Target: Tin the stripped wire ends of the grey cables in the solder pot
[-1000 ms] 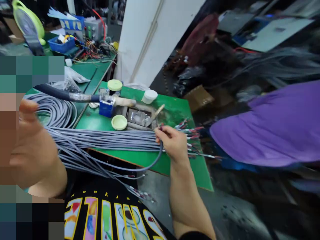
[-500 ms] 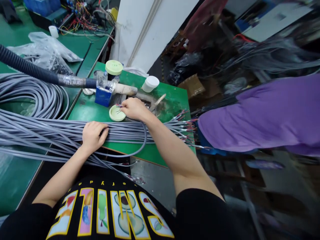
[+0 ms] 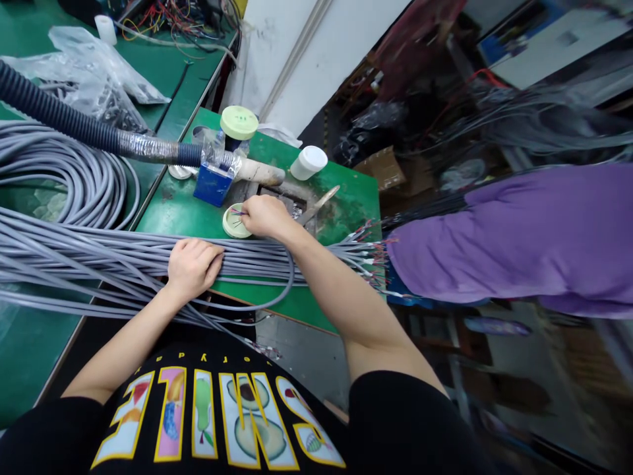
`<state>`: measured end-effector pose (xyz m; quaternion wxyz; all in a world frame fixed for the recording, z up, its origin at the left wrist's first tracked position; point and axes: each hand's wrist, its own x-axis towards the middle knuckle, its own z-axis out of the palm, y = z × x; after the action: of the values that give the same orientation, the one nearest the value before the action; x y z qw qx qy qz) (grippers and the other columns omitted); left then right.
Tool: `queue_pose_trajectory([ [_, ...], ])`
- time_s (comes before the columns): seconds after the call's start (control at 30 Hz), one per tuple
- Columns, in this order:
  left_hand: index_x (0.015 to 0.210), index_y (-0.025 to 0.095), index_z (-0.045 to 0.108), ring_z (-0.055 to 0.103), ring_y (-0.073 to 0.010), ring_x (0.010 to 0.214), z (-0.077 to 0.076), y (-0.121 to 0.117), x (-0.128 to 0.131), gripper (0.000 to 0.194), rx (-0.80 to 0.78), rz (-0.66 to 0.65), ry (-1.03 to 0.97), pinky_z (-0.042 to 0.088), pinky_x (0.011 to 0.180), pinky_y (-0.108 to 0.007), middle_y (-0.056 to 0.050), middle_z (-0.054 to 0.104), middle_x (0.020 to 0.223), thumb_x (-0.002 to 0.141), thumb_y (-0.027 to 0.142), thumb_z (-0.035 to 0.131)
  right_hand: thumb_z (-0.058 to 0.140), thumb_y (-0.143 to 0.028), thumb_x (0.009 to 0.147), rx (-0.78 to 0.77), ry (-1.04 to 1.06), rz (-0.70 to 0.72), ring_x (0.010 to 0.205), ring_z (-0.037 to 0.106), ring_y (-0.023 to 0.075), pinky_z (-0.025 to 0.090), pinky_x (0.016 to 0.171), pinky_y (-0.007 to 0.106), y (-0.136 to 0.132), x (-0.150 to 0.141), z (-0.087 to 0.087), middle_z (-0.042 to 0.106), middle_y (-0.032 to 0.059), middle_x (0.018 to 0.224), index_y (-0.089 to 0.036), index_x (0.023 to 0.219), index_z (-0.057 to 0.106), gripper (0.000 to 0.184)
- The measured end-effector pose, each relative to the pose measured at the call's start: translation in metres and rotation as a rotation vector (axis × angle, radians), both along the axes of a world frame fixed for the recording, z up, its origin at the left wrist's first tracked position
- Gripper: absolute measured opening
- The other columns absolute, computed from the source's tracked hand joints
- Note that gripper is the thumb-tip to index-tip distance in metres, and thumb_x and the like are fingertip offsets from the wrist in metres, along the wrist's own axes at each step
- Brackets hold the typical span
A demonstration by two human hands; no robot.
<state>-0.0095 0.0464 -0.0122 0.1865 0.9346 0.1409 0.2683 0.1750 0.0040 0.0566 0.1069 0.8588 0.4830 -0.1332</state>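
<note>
My right hand is closed around the end of a grey cable, which loops back below my forearm. Thin stripped wires stick out from its fingers over a small pale-green lid that lies like a shallow dish. My left hand rests with curled fingers on a thick bundle of grey cables, gripping at its near side. At the bundle's right end, the cables fan out into bare coloured wires. Right beside my right hand is a soldering pot, partly covered by the hand, with a flat scraper across it.
A black corrugated hose ends in a pale nozzle by a blue box. A white tub and a green-lidded jar stand behind. Coiled cable lies left. A person in a purple sleeve is at the right.
The view has shifted slightly. My right hand keeps the cable end at the green lid, its wires now a little lower over it. My left hand stays on the bundle, thumb drawn in closer.
</note>
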Motion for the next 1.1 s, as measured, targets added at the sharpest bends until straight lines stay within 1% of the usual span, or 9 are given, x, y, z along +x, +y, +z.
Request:
queue_pose_trajectory([
  [0.07,0.090,0.021,0.066,0.062,-0.0178,0.084,0.003,0.000,0.000,0.023,-0.041,0.003,0.011,0.037,0.080,-0.035,-0.003,0.072,0.088,0.092,0.027,0.044,0.047,-0.023,0.083,0.037,0.014,0.002,0.094,0.062,0.0274,0.044,0.075,0.030,-0.005,0.006,0.005,0.069,0.0169,0.102,-0.011,0.098,0.070,0.030],
  [0.13,0.091,0.020,0.066,0.062,-0.0183,0.085,0.007,0.003,-0.001,0.022,-0.105,-0.001,0.023,0.038,0.080,-0.035,-0.003,0.071,0.089,0.091,0.030,0.046,0.049,-0.024,0.082,0.105,0.017,-0.018,0.085,0.061,0.0228,0.040,0.069,0.027,-0.014,0.018,0.011,0.070,0.0125,0.090,-0.011,0.089,0.071,0.027],
  [0.23,0.093,0.020,0.066,0.062,-0.0183,0.085,0.015,0.009,-0.001,0.021,-0.227,-0.036,0.061,0.039,0.078,-0.033,-0.003,0.071,0.090,0.089,0.033,0.050,0.052,-0.023,0.080,0.191,0.008,-0.144,0.068,0.054,0.0162,0.032,0.061,0.026,-0.031,0.044,0.017,0.064,0.0073,0.073,-0.011,0.078,0.070,0.022],
  [0.3,0.094,0.020,0.066,0.062,-0.0179,0.086,0.019,0.014,-0.001,0.020,-0.285,-0.067,0.075,0.039,0.078,-0.032,-0.002,0.071,0.091,0.088,0.034,0.052,0.054,-0.021,0.078,0.208,0.015,-0.244,0.062,0.048,0.0132,0.029,0.059,0.026,-0.041,0.062,0.014,0.059,0.0049,0.064,-0.010,0.072,0.068,0.020],
  [0.37,0.096,0.020,0.066,0.063,-0.0180,0.087,0.021,0.017,0.000,0.021,-0.309,-0.078,0.085,0.039,0.080,-0.033,-0.002,0.071,0.093,0.087,0.034,0.053,0.054,-0.019,0.077,0.199,0.029,-0.316,0.059,0.044,0.0118,0.028,0.058,0.026,-0.047,0.076,0.006,0.055,0.0036,0.059,-0.009,0.067,0.067,0.018],
  [0.53,0.095,0.020,0.067,0.063,-0.0195,0.088,0.020,0.017,0.003,0.022,-0.283,-0.060,0.111,0.039,0.079,-0.034,-0.003,0.071,0.092,0.087,0.035,0.052,0.054,-0.020,0.077,0.167,0.048,-0.392,0.059,0.046,0.0127,0.030,0.058,0.026,-0.050,0.095,-0.020,0.057,0.0041,0.059,-0.009,0.070,0.068,0.019],
  [0.63,0.095,0.021,0.067,0.063,-0.0199,0.089,0.019,0.016,0.004,0.023,-0.269,-0.055,0.111,0.039,0.080,-0.034,-0.003,0.071,0.093,0.088,0.036,0.051,0.054,-0.020,0.077,0.168,0.036,-0.400,0.060,0.048,0.0131,0.031,0.059,0.026,-0.050,0.100,-0.029,0.059,0.0049,0.062,-0.009,0.073,0.070,0.020],
  [0.87,0.095,0.021,0.067,0.063,-0.0200,0.088,0.019,0.016,0.004,0.023,-0.248,-0.046,0.111,0.039,0.080,-0.034,-0.003,0.071,0.091,0.088,0.036,0.051,0.054,-0.019,0.077,0.134,0.026,-0.404,0.063,0.051,0.0145,0.032,0.060,0.026,-0.049,0.103,-0.034,0.061,0.0074,0.066,-0.008,0.077,0.071,0.021],
  [1.1,0.094,0.020,0.066,0.063,-0.0195,0.088,0.017,0.017,0.005,0.021,-0.232,-0.054,0.094,0.039,0.079,-0.034,-0.003,0.071,0.092,0.089,0.035,0.052,0.054,-0.019,0.076,0.136,0.041,-0.411,0.059,0.046,0.0131,0.030,0.058,0.026,-0.047,0.102,-0.033,0.055,0.0043,0.061,-0.010,0.072,0.069,0.018],
])
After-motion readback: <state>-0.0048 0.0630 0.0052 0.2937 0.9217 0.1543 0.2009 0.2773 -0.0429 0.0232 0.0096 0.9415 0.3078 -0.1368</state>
